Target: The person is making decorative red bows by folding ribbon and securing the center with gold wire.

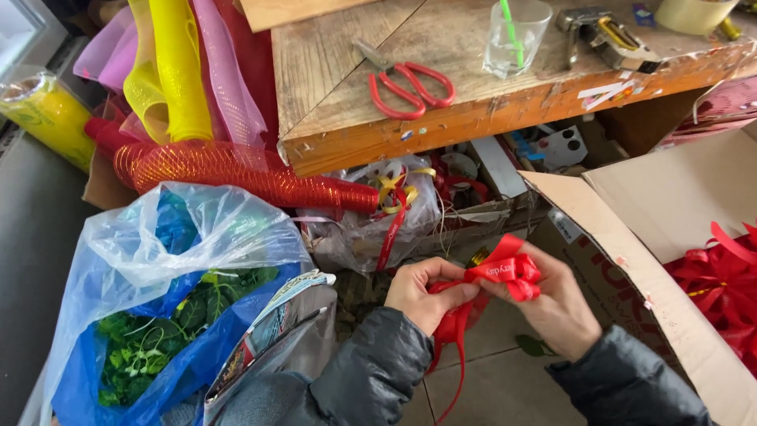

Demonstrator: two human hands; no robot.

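The hands meet low in the middle of the scene, both closed on a red ribbon (505, 272). The left hand (426, 292) pinches it with thumb and fingers, and the right hand (556, 304) grips the looped bunch from the other side; a loose tail of ribbon hangs down between the dark sleeves. To the right stands an open cardboard box (654, 229) holding more red ribbon bows (721, 288). To the left a blue plastic bag (169, 315) holds green leaves. Farther off, a clear bag of ribbon scraps (378, 213) sits under the wooden table (331, 71), beside a red mesh roll (236, 170) and yellow and pink mesh rolls (177, 71). On the table lie red-handled scissors (410, 87), a clear glass (514, 39) with a green straw, and a staple gun (607, 35).
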